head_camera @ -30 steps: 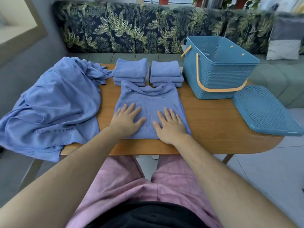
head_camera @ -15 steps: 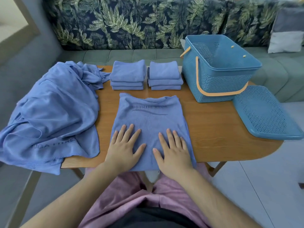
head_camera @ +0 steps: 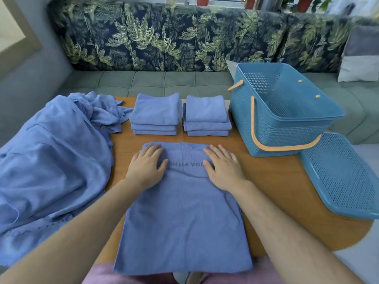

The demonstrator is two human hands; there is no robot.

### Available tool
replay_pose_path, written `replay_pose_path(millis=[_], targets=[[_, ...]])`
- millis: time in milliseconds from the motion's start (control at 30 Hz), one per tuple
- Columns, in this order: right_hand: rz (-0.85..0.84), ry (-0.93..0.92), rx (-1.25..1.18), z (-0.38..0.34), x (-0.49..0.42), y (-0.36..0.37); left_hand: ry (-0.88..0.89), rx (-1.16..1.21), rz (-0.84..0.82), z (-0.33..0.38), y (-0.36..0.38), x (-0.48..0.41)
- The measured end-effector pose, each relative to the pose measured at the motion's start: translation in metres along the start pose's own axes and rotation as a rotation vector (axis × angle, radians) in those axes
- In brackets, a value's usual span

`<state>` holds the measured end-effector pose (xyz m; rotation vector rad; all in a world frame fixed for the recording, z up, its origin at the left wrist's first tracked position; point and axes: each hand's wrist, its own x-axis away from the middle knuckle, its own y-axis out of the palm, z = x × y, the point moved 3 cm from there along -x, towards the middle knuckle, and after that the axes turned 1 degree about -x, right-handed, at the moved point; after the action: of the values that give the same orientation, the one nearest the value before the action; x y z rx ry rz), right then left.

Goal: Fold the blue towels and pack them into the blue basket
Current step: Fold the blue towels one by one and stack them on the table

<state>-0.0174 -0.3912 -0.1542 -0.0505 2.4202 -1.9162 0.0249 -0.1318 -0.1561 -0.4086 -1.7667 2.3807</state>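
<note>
Blue terry cloth fills the middle of the head view: a partly folded towel [head_camera: 184, 222] lies flat on the wooden bench [head_camera: 276, 181], its near edge hanging off the bench's near rim at 6 o'clock. The left hand [head_camera: 146, 167] and the right hand [head_camera: 222, 167] both rest palm down on the towel's far end, fingers straight and close together, holding nothing. The left hand is near the far-left corner and the right near the far-right one. Between them runs a line of dark printed lettering, partly covered. At 12 o'clock from the towel, well clear of its far edge, stand two piles of folded towels side by side and a little apart, the left pile [head_camera: 155, 113] and the right pile [head_camera: 206, 113], each three high. At 2 o'clock stands the blue basket [head_camera: 287, 138], upright and open, nothing visible inside it, with its orange handle [head_camera: 253, 124] swung down along the near wall. The basket's perforated lid [head_camera: 340, 175] lies at 3 o'clock, overhanging the bench's right end. At 9 o'clock a loose heap of unfolded towels [head_camera: 51, 160] covers the bench's left end and spills over its side. Beyond the bench, at 12 o'clock, runs a sofa [head_camera: 164, 78] with a leaf-print back.
</note>
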Motion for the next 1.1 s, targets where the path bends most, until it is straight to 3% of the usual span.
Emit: replay_pose_path(millis=[200, 300, 567, 667, 767, 933, 1100], targets=[[0.339, 0.091, -0.179, 0.028, -0.005, 0.005, 0.027, 0.143, 0.097, -0.036, 0.001, -0.009], [0.398, 0.133, -0.2, 0.03, -0.005, 0.006, -0.014, 0.142, 0.173, -0.035, 0.001, -0.007], [0.556, -0.081, -0.282, 0.026, 0.005, -0.006, -0.085, 0.195, 0.237, -0.043, 0.002, -0.006], [0.527, -0.137, -0.446, 0.028, 0.006, -0.01, -0.076, 0.29, 0.266, -0.044, -0.003, -0.007], [0.378, 0.02, -0.638, 0.035, 0.001, -0.013, -0.088, 0.355, 0.259, -0.045, -0.005, -0.009], [0.385, 0.122, -0.614, 0.041, -0.006, -0.011, -0.127, 0.391, 0.261, -0.049, -0.005, -0.01], [0.393, 0.086, -0.566, 0.041, -0.006, -0.007, -0.115, 0.37, 0.287, -0.05, -0.004, -0.011]])
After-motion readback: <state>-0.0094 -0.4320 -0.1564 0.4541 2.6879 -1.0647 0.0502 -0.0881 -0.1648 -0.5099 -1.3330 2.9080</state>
